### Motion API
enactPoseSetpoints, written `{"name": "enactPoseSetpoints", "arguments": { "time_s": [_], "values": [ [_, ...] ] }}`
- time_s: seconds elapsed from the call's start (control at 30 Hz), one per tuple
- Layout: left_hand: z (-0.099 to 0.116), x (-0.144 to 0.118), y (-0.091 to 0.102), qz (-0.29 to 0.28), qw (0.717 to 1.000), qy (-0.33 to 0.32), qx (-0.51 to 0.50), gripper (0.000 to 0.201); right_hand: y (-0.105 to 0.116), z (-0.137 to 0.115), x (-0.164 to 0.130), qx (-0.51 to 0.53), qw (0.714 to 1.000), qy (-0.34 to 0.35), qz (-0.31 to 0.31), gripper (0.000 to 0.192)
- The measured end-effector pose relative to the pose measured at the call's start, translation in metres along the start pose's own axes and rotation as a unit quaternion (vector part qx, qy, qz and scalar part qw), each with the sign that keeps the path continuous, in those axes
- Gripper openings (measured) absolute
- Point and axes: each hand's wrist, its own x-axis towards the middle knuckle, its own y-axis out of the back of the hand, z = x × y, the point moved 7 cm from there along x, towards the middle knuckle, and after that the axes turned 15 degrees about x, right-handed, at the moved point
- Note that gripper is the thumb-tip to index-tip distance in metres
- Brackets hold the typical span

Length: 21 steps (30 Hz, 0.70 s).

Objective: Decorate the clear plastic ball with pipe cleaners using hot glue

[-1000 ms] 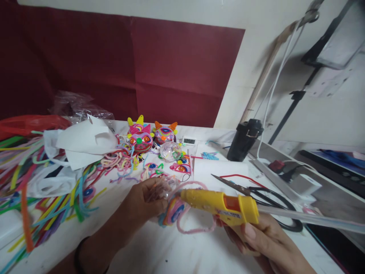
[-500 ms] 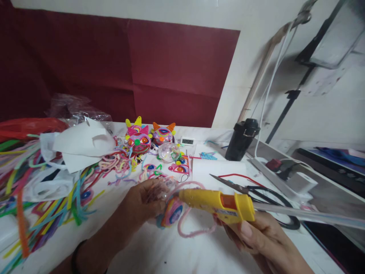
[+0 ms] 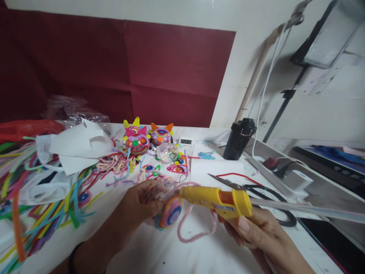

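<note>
My left hand [image 3: 144, 203] is closed around a clear plastic ball [image 3: 161, 189]. On the side of that ball sits a coiled pipe-cleaner eye [image 3: 172, 213] in blue, purple, pink and orange. A loose pink pipe cleaner [image 3: 196, 238] trails from it in a loop to the right. My right hand [image 3: 253, 234] grips a yellow hot glue gun [image 3: 219, 200], with a long clear glue stick [image 3: 308, 208] poking out of its back. The gun's nozzle points left, close to the top of the eye; whether it touches is hard to tell.
Decorated pipe-cleaner balls [image 3: 137, 142] and a clear ball [image 3: 167, 153] stand at the back. Loose pipe cleaners [image 3: 54, 217] spread across the left. Scissors [image 3: 242, 187], a black bottle [image 3: 239, 139], a small digital clock [image 3: 185, 141] and a dark phone [image 3: 330, 243] are toward the right.
The eye on the held ball has turned more toward me, and the pink loop has shifted slightly down. Both hands keep their grips; the whole view has moved a little.
</note>
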Motion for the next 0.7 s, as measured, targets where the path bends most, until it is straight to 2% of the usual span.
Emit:
{"name": "enactPoseSetpoints", "arguments": {
  "time_s": [0.43,0.57,0.7],
  "values": [
    [-0.0009,0.0004,-0.0002,0.002,1.0,0.009,-0.014,0.027,-0.0015,-0.0023,0.0027,0.016,1.0,-0.015,0.001,0.043],
    [-0.0005,0.0002,0.0001,0.009,1.0,0.013,-0.005,0.027,-0.0038,-0.0047,0.002,0.022,1.0,-0.009,0.011,0.047],
    [-0.0023,0.0006,0.0007,0.008,1.0,0.01,-0.008,0.031,-0.0066,-0.0059,0.0013,0.004,1.0,-0.007,-0.006,0.048]
  ]
}}
